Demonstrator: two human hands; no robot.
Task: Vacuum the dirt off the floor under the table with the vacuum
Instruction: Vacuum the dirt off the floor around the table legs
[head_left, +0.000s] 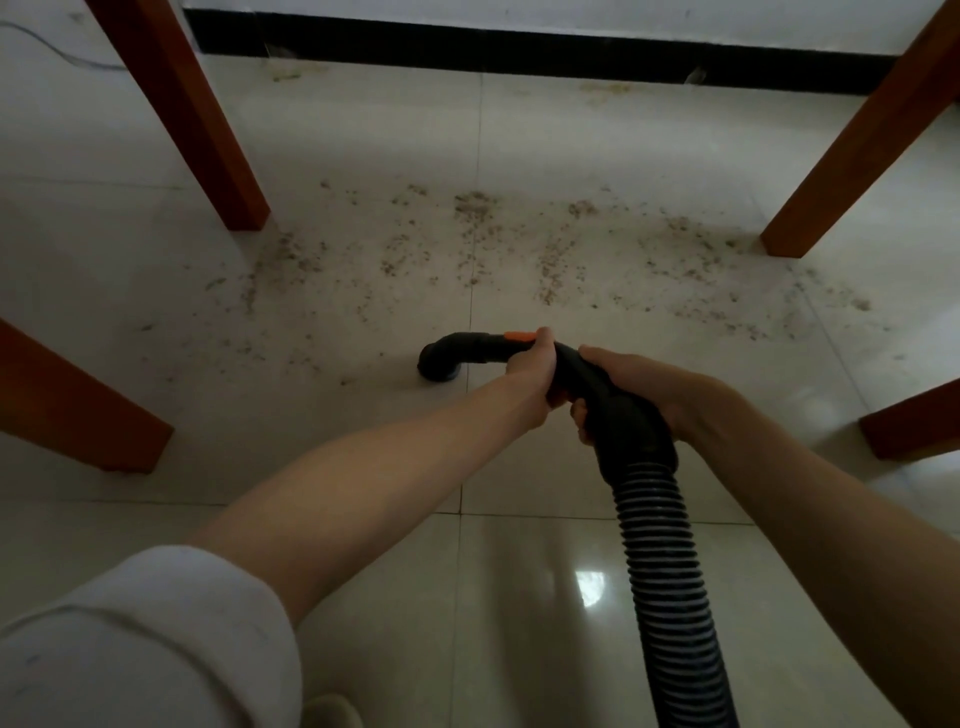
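Fingers: your left hand (532, 376) and right hand (649, 395) both wrap the nozzle (467, 353).
Dirt (519, 249): mid-frame, beyond it.
Legs (208, 130): flank it, upper left and right.

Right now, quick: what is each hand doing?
Left hand: closed around the black vacuum handle, just behind the orange button.
Right hand: closed around the same handle further back, above the ribbed hose.

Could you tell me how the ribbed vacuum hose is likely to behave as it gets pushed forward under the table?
The hose is ribbed and curves behind the hands, so it will probably flex and trail rather than push stiffly. The smooth black handle looks rigid, so the left hand and right hand gripping it likely steer the nozzle directly.
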